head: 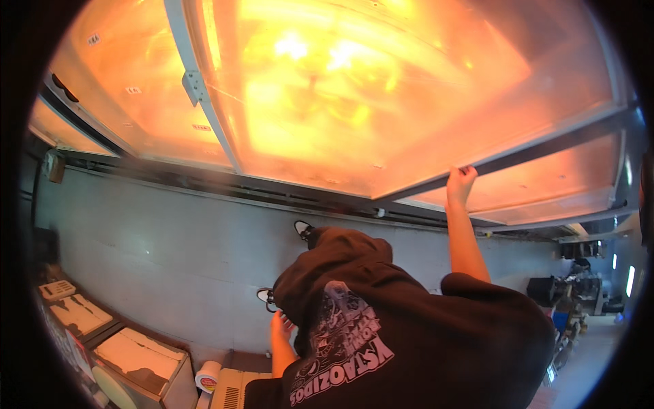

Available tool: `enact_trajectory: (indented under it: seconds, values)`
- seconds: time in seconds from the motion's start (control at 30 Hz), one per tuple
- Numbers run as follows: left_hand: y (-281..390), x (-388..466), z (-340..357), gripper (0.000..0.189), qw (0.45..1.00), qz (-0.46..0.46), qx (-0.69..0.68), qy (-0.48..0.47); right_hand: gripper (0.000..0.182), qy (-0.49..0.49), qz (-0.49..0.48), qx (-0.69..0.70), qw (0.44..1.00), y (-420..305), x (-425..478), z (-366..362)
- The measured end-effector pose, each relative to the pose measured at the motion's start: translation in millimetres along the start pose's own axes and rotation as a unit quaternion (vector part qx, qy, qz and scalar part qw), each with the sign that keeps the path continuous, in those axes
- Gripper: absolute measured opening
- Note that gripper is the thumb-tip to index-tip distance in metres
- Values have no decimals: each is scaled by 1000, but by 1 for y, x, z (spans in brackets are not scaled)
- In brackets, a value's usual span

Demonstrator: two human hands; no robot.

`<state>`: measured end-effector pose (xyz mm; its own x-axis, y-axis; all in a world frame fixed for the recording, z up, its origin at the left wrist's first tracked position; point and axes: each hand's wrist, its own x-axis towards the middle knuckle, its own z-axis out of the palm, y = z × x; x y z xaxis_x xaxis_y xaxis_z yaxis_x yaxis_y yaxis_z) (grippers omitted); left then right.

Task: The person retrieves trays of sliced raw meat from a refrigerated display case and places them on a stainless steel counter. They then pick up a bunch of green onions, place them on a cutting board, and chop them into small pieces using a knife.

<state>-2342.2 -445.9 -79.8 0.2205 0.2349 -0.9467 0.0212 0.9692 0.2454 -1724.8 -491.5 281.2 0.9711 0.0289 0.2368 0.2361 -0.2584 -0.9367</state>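
My right hand [461, 185] is raised, its fingers curled over the dark edge of a metal-framed, see-through panel [434, 112]; they look closed on the frame. Bright orange light and two white glare spots show in the panel. A pale metal upright with a small bracket [193, 88] stands to its left, beside further orange-lit panels [153, 102]. My left hand [282, 325] hangs low beside my dark clothing, fingers loosely apart, with nothing seen in it. My two dark shoes with pale toes [302, 229] are on the grey floor.
A dark base rail [276, 197] runs along the panels above the grey floor [179, 245]. At lower left are worn, box-like units [138, 358], a white roll [208, 376] and a beige vented box [232, 391]. Cluttered equipment [577, 286] stands far right.
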Motion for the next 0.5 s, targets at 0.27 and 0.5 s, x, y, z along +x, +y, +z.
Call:
enact_trajectory:
  seconds: [0.27,0.5]
  values:
    - [3,31,67,43,999,3,-33,-7,50,69,24,-24,997,-38,-21,26]
    - [-10,69,-16,45,991,4,-119,62,51,16,-50,-43,998,-36,-56,79]
